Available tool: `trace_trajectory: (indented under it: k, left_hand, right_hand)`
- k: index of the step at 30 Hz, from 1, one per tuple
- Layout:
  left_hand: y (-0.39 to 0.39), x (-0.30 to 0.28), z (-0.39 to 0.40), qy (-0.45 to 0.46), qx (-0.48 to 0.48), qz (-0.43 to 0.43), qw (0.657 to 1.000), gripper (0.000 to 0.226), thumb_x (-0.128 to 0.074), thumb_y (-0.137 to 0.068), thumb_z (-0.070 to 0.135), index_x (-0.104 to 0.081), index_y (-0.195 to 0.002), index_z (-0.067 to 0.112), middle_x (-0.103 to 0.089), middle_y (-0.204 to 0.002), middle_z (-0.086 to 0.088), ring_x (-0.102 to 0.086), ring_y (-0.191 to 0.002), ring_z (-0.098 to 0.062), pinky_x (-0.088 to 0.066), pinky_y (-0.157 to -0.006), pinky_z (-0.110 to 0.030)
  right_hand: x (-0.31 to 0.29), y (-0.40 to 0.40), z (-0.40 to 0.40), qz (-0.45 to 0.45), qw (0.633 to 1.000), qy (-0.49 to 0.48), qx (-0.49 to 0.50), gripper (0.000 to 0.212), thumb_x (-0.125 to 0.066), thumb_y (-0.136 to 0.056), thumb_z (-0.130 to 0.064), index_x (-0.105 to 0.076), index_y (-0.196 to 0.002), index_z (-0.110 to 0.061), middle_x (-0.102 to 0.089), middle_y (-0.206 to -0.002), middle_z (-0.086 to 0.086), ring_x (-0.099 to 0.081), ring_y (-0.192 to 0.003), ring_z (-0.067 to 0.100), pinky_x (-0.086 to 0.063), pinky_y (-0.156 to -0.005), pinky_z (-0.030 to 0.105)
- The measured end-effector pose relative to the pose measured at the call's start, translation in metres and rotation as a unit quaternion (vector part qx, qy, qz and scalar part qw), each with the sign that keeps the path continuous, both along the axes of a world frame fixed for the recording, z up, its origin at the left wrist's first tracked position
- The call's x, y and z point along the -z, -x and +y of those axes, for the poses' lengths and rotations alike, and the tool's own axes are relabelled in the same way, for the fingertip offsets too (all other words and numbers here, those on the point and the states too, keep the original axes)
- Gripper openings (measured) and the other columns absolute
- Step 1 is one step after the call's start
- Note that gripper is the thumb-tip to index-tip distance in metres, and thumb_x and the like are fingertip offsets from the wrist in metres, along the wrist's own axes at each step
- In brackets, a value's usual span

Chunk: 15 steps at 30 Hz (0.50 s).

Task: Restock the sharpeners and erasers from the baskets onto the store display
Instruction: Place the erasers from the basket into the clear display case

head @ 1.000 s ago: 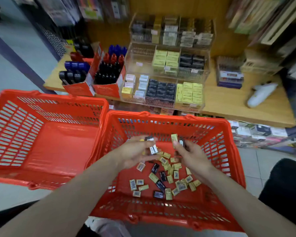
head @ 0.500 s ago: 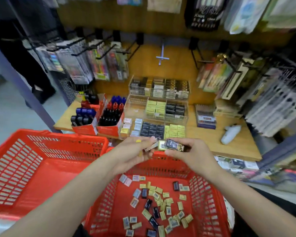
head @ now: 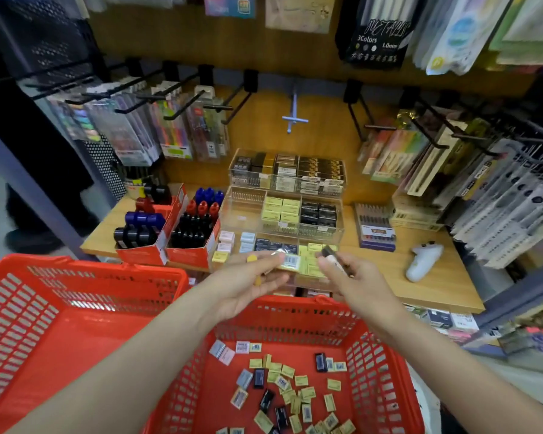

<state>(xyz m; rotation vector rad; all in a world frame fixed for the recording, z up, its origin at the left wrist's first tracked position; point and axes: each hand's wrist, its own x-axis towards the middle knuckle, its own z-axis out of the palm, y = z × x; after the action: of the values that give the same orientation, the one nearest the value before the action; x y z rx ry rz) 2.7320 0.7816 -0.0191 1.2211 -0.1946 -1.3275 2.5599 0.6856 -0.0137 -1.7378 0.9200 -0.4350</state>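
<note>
A wooden table (head: 386,277) carries the goods. On its left side stand two red cardboard boxes (head: 157,252) with blue, black and red round items, one beside the other. Just to the right of them is a clear tiered display (head: 282,211) with three levels, and in its compartments lie small yellow, black and pale packs. Further right lies a flat stack of pen packs (head: 375,230), and near it a white handheld device (head: 423,260).

hands (head: 248,283) holding erasers (head: 290,262) over basket (head: 373,364)
</note>
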Motion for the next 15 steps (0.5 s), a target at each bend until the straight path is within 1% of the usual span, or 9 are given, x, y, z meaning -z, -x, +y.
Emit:
trace_trajectory:
  k: [1, 2, 4, 5, 7, 9, 11, 13, 15]
  left_hand:
    - [-0.006, 0.001, -0.009, -0.003, -0.015, -0.001, 1.0, 0.019, -0.069, -0.085, 0.004, -0.065, -0.102, -0.003, -0.071, -0.094, -0.013, -0.068, -0.084, -0.02, -0.06, -0.077, -0.029]
    - [-0.013, 0.002, -0.018, -0.003, -0.023, -0.002, 1.0, 0.017, -0.069, -0.085, 0.004, -0.065, -0.101, -0.003, -0.07, -0.098, -0.015, -0.068, -0.086, -0.021, -0.06, -0.076, -0.029]
    - [-0.025, 0.002, -0.038, 0.002, -0.033, -0.001, 0.999, 0.017, -0.069, -0.085, 0.003, -0.065, -0.1, -0.002, -0.069, -0.104, -0.016, -0.068, -0.091, -0.023, -0.06, -0.077, -0.03]
    - [-0.031, 0.003, -0.047, 0.004, -0.037, 0.0, 0.999, 0.017, -0.069, -0.085, 0.003, -0.063, -0.1, -0.002, -0.069, -0.105, -0.016, -0.068, -0.093, -0.023, -0.06, -0.08, -0.031]
    - [-0.042, 0.006, -0.062, 0.011, -0.045, -0.001, 0.999, 0.013, -0.068, -0.085, 0.002, -0.062, -0.096, 0.001, -0.069, -0.106, -0.015, -0.067, -0.099, -0.025, -0.058, -0.086, -0.033]
    - [-0.052, 0.01, -0.075, 0.015, -0.048, 0.002, 0.999, 0.009, -0.068, -0.086, 0.003, -0.064, -0.093, 0.003, -0.069, -0.109, -0.016, -0.066, -0.101, -0.025, -0.058, -0.085, -0.032]
    - [-0.063, 0.017, -0.085, 0.016, -0.057, 0.006, 0.998, 0.004, -0.067, -0.086, 0.003, -0.065, -0.088, 0.005, -0.069, -0.109, -0.017, -0.066, -0.099, -0.024, -0.058, -0.083, -0.031]
    - [-0.074, 0.023, -0.093, 0.011, -0.061, 0.007, 0.998, 0.003, -0.067, -0.086, 0.003, -0.066, -0.089, 0.004, -0.069, -0.109, -0.02, -0.067, -0.1, -0.026, -0.059, -0.08, -0.03]
    - [-0.085, 0.029, -0.1, 0.007, -0.065, 0.009, 0.998, 0.015, -0.07, -0.084, 0.004, -0.067, -0.098, -0.001, -0.07, -0.109, -0.021, -0.067, -0.102, -0.027, -0.06, -0.077, -0.029]
  right_hand:
    - [0.004, 0.0, -0.013, 0.017, 1.0, 0.0, 0.024, 0.03, -0.053, -0.096, -0.04, -0.063, -0.115, -0.019, -0.06, -0.085, -0.016, -0.057, -0.074, 0.004, -0.05, -0.081, 0.033]
    - [0.008, -0.002, -0.028, 0.037, 0.998, 0.004, 0.044, 0.035, -0.049, -0.096, -0.045, -0.058, -0.119, -0.02, -0.057, -0.089, -0.014, -0.055, -0.081, 0.007, -0.049, -0.086, 0.036]
    - [0.014, -0.009, -0.055, 0.07, 0.995, 0.026, 0.066, 0.041, -0.043, -0.096, -0.052, -0.049, -0.121, -0.021, -0.048, -0.08, -0.011, -0.048, -0.073, 0.008, -0.045, -0.079, 0.038]
    - [0.017, -0.013, -0.071, 0.083, 0.993, 0.039, 0.077, 0.041, -0.04, -0.097, -0.052, -0.045, -0.121, -0.02, -0.046, -0.078, -0.009, -0.046, -0.07, 0.008, -0.043, -0.076, 0.038]
    - [0.017, -0.025, -0.098, 0.113, 0.988, 0.07, 0.08, 0.035, -0.036, -0.099, -0.047, -0.041, -0.12, -0.019, -0.048, -0.083, -0.007, -0.049, -0.075, 0.011, -0.044, -0.078, 0.038]
    - [0.012, -0.037, -0.121, 0.135, 0.982, 0.118, 0.058, 0.031, -0.039, -0.1, -0.043, -0.045, -0.121, -0.021, -0.05, -0.091, -0.009, -0.051, -0.089, 0.014, -0.044, -0.079, 0.029]
    - [0.005, -0.052, -0.141, 0.184, 0.962, 0.201, 0.024, 0.033, -0.046, -0.099, -0.038, -0.054, -0.126, -0.021, -0.054, -0.11, -0.004, -0.05, -0.107, 0.015, -0.04, -0.088, 0.023]
    - [-0.001, -0.07, -0.158, 0.211, 0.943, 0.255, 0.028, 0.038, -0.054, -0.096, -0.037, -0.059, -0.129, -0.02, -0.053, -0.125, 0.003, -0.049, -0.119, 0.018, -0.035, -0.098, 0.024]
    - [-0.004, -0.089, -0.174, 0.202, 0.94, 0.268, 0.066, 0.038, -0.061, -0.092, -0.037, -0.061, -0.127, -0.023, -0.054, -0.13, 0.003, -0.051, -0.122, 0.02, -0.038, -0.1, 0.026]
